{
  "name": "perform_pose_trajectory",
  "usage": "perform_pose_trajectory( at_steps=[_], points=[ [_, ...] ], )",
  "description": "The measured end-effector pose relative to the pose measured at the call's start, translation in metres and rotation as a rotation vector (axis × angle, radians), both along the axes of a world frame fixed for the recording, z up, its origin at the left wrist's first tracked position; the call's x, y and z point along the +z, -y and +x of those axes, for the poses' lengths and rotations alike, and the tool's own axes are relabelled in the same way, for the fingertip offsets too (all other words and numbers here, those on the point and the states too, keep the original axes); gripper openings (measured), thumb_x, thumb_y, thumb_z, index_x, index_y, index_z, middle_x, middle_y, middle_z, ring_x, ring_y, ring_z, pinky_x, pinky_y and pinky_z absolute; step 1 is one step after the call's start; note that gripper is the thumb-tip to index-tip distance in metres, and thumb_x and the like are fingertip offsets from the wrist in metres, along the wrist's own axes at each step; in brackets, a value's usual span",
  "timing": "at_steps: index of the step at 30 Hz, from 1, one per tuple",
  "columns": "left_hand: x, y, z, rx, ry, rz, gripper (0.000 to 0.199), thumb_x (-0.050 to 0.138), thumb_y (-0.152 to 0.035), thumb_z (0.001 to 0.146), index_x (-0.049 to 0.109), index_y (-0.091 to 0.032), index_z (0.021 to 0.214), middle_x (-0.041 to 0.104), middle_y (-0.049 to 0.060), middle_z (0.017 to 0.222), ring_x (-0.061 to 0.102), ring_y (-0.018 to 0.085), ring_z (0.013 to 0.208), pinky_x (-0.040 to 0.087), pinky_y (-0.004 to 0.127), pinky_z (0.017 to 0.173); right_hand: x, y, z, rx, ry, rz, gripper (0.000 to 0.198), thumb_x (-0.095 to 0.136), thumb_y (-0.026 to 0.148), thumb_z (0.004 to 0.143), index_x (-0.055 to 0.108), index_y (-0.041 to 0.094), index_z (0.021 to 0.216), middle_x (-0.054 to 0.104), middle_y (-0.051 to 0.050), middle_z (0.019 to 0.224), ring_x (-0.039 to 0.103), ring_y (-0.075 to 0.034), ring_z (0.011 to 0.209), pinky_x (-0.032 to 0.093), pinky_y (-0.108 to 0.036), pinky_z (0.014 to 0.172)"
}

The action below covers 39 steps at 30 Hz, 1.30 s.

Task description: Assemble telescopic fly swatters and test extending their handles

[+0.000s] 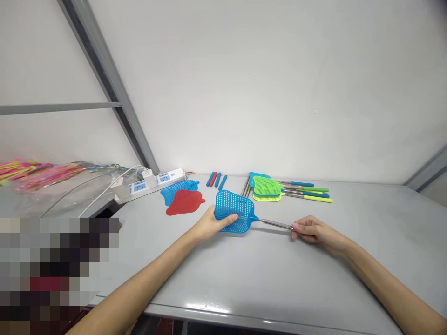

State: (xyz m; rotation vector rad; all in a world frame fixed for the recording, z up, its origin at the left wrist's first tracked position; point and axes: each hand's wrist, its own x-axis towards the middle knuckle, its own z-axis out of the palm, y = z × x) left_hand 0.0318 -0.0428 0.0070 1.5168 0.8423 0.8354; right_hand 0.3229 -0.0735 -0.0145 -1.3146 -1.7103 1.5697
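My left hand [213, 223] grips a blue perforated fly swatter head [246, 211], its thumb pressed on the mesh. A thin metal rod [274, 224] runs rightward from the head's neck. My right hand [312, 231] is closed on the rod's far end, and no coloured grip shows there. Behind my left hand lie a red swatter head [185, 203] and a blue swatter head [178, 190], partly overlapping. Several blue and red handle grips [218, 179] rest near the wall. Bare metal rods [245, 188] are partly hidden behind the held head.
Several swatters with coloured grips [267, 187] are piled at the back right. A white power strip [157, 181] with plugs and cables stands at the back left, near plastic bags [63, 179] of colourful items. Grey metal posts [115, 88] frame the table [265, 284]. The lower left is pixelated.
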Motion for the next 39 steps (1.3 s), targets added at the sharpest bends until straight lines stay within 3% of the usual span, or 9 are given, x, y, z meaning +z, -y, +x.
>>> perform_pose_trajectory(
  at_steps=[7,13,18,25,29,39],
  points=[
    [0.006,-0.004,-0.001,0.023,0.026,-0.107,0.036,0.059,-0.034,0.065,0.056,-0.015,0.096,0.062,0.007,0.096,0.057,0.021,0.086,0.044,0.035,0.078,0.001,-0.004,0.002,0.007,-0.051,-0.072,0.042,0.043,0.047,0.073,0.06,0.009,0.072,0.023,0.007,0.041,0.014,-0.005,0.039,0.009,-0.025,0.042],
    [0.015,-0.018,-0.012,-0.008,0.077,-0.284,0.041,0.046,-0.045,0.073,0.06,-0.011,0.092,0.062,0.012,0.094,0.058,0.021,0.083,0.042,0.034,0.08,-0.001,-0.007,0.0,0.025,-0.114,-0.081,0.041,0.041,0.046,0.075,0.06,0.009,0.076,0.025,0.006,0.041,0.015,-0.005,0.038,0.009,-0.024,0.04],
    [0.021,-0.023,-0.022,-0.021,0.032,-0.246,0.033,0.051,-0.037,0.072,0.06,-0.012,0.092,0.062,0.01,0.096,0.057,0.02,0.085,0.04,0.032,0.081,0.001,-0.005,-0.001,-0.003,-0.119,-0.06,0.042,0.041,0.047,0.075,0.061,0.009,0.075,0.027,0.006,0.042,0.018,-0.005,0.038,0.01,-0.023,0.039],
    [0.021,-0.018,-0.021,-0.133,-0.019,-0.402,0.033,0.057,-0.028,0.069,0.057,-0.014,0.099,0.061,0.009,0.099,0.057,0.02,0.089,0.04,0.034,0.084,0.001,0.002,0.0,0.152,-0.067,-0.136,0.04,0.043,0.043,0.076,0.061,0.008,0.081,0.045,0.001,0.046,0.031,-0.005,0.037,0.019,-0.021,0.036],
    [0.017,-0.015,-0.018,-0.121,-0.044,-0.382,0.039,0.059,-0.028,0.067,0.054,-0.015,0.103,0.058,0.009,0.104,0.055,0.02,0.092,0.041,0.035,0.084,0.004,0.005,-0.003,0.154,-0.044,-0.149,0.038,0.043,0.042,0.075,0.06,0.009,0.079,0.047,0.0,0.049,0.035,-0.005,0.037,0.023,-0.02,0.037],
    [0.013,-0.003,-0.005,-0.107,-0.068,-0.318,0.039,0.064,-0.027,0.061,0.056,-0.018,0.098,0.06,0.007,0.101,0.057,0.021,0.087,0.045,0.036,0.077,0.005,0.004,-0.005,0.121,-0.061,-0.148,0.036,0.046,0.042,0.074,0.06,0.009,0.075,0.031,0.005,0.048,0.018,-0.004,0.039,0.009,-0.023,0.037]
  ],
)
